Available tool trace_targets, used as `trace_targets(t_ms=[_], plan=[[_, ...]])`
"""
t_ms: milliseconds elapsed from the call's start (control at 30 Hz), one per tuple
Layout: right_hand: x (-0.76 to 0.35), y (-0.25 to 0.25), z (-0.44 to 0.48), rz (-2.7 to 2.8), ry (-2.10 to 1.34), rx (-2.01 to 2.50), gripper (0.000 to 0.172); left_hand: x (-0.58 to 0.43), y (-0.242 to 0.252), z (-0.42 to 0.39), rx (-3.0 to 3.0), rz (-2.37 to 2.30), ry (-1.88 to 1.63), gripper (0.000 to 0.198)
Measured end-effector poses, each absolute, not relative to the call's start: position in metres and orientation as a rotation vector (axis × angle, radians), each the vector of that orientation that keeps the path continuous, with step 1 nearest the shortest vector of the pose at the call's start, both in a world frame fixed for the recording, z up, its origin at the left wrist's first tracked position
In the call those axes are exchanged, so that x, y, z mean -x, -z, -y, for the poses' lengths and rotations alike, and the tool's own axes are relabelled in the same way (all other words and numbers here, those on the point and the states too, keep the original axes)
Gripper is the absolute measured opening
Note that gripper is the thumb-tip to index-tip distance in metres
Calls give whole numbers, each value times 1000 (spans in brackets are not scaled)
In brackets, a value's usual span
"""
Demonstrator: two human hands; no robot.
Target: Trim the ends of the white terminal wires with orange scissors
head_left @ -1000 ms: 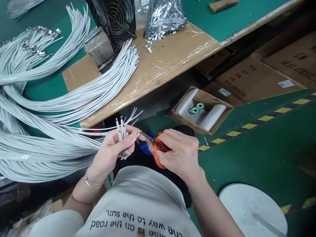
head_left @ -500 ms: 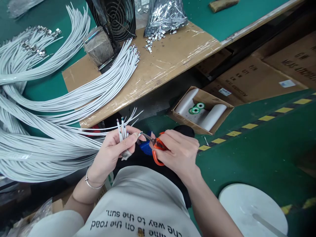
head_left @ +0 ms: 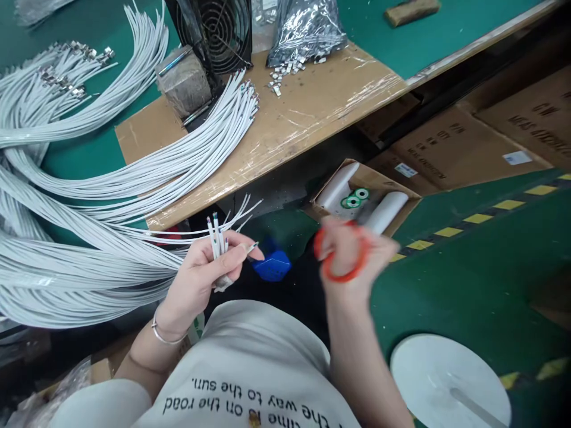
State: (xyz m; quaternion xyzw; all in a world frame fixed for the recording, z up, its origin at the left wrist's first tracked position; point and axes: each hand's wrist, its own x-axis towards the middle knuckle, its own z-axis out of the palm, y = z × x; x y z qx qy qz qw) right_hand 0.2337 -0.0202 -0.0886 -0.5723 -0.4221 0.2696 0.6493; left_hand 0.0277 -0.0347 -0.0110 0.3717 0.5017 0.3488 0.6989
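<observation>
My left hand [head_left: 203, 264] is closed on several white cables [head_left: 217, 238] whose cut ends point up. One cable end is pinched between its thumb and index finger. To the right, my right hand [head_left: 361, 255] is blurred by motion and has the orange-handled scissors [head_left: 343, 273] in its grip, apart from the cables; their blades cannot be made out. Long bundles of white cable [head_left: 89, 255] run from the left towards my left hand. Another bundle [head_left: 196, 142] lies on the cardboard sheet [head_left: 303, 113], its ends beside a grey block [head_left: 185, 86].
A black fan [head_left: 218, 35] and a bag of small metal parts [head_left: 307, 30] stand at the back of the table. Below its edge are an open carton [head_left: 401, 223] with rolls and a blue object [head_left: 272, 266]. A round white stool [head_left: 450, 380] is at lower right.
My right hand has moved right, away from my left hand, with the scissors. The blue object shows more fully. My left hand keeps its hold on the cables.
</observation>
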Motion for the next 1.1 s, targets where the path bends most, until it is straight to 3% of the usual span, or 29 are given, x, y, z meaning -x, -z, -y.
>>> trace_targets(t_ms=[100,367,633,1100], plan=[[-261,94,14,738,-605,1412,52,-26,15,36,-782,-1127,-777,28],[-237,85,32,1202,-921,1396,52,-30,9,28,-815,-1084,-819,26],[-224,69,36,1539,-865,1215,50,-30,6,27,-858,-1138,-814,32],[-220,68,38,1595,-824,1176,44,-28,9,27,-785,-1084,-779,31]])
